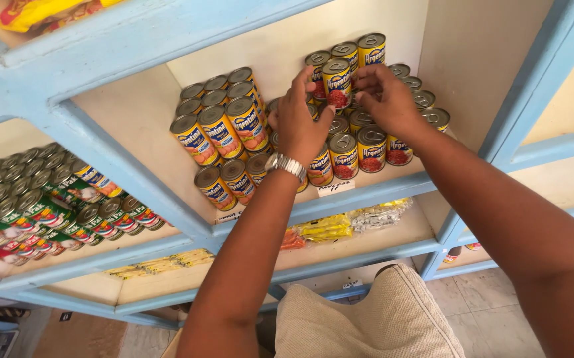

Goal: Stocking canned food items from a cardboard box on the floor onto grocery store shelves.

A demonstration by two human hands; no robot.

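Note:
Both my hands reach into a light blue shelf compartment (366,192) stacked with yellow-and-blue labelled tins. My left hand (298,118), with a silver wristwatch, and my right hand (385,98) close on either side of one upper-tier tin (337,81) with a red picture on its label. More tins of the same kind (360,149) stand in rows beneath it. To the left stands a stack of taller tins (224,129) in two tiers.
The compartment to the left holds several green and red labelled tins (41,212). The shelf below carries yellow and clear packets (346,225). A yellow bag (35,13) lies on the top shelf. A beige woven sack (373,318) sits below my arms, over a tiled floor.

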